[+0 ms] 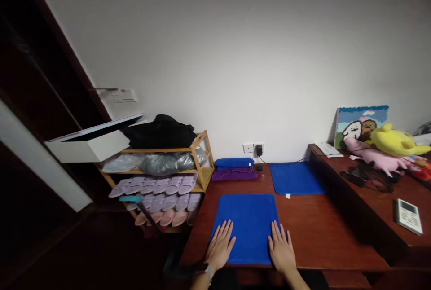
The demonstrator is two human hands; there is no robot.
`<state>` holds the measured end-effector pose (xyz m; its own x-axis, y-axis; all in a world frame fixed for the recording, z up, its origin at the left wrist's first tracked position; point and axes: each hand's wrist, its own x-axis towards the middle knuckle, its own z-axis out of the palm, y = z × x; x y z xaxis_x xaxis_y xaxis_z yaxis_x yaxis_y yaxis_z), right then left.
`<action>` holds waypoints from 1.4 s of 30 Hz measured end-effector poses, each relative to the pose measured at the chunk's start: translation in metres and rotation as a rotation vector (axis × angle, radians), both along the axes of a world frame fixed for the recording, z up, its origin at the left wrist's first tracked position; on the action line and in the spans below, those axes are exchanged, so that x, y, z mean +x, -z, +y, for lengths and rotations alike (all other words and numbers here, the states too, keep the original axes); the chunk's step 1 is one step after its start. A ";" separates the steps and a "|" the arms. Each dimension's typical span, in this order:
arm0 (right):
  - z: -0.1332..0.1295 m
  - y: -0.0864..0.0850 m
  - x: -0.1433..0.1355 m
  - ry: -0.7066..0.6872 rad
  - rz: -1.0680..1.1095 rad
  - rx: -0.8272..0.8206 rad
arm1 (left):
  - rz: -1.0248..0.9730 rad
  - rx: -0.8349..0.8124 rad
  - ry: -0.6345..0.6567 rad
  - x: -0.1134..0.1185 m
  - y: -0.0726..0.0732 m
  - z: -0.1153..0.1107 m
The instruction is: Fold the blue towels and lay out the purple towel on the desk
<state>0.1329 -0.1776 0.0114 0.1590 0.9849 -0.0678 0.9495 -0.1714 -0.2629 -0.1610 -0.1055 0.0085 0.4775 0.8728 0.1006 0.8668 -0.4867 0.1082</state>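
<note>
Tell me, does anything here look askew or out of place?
The white box on the shoe rack seems to stick out past its left end, which looks precarious. The nearer blue cloth lies flat, with the left hand and right hand at its side edges.

"What carries everything?"

"A reddish-brown table point(319, 231). Taking its near edge as six o'clock, a flat blue cloth point(249, 227) lies at eight, a second blue mat point(298, 177) at one, and folded blue and purple fabric point(235, 174) at eleven."

"And at three?"

"A higher wooden top point(387, 201). By its own dial: white paper point(329, 150) at eleven, a pink plush toy point(375, 157) at twelve, a calculator point(409, 216) at four."

"Toward ten?"

"A wooden rack point(208, 178): black bag point(161, 132) and white box point(87, 148) uppermost, wrapped bundles point(158, 164) beneath, lilac slippers point(161, 184) and pink slippers point(166, 218) lower down."
</note>
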 end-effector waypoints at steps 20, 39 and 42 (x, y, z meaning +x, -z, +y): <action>0.001 -0.005 -0.001 0.007 0.014 0.006 | -0.075 -0.022 -0.002 0.066 -0.018 -0.012; 0.007 0.005 -0.002 0.031 0.036 0.048 | 0.009 0.048 -0.181 -0.041 0.028 -0.031; 0.006 0.003 -0.002 0.034 0.034 0.028 | 0.005 0.060 -0.204 -0.049 0.035 -0.037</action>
<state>0.1314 -0.1712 0.0079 0.1902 0.9806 -0.0467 0.9337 -0.1954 -0.3001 -0.2099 -0.1420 -0.0264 0.2918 0.9440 0.1538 0.9486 -0.3063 0.0801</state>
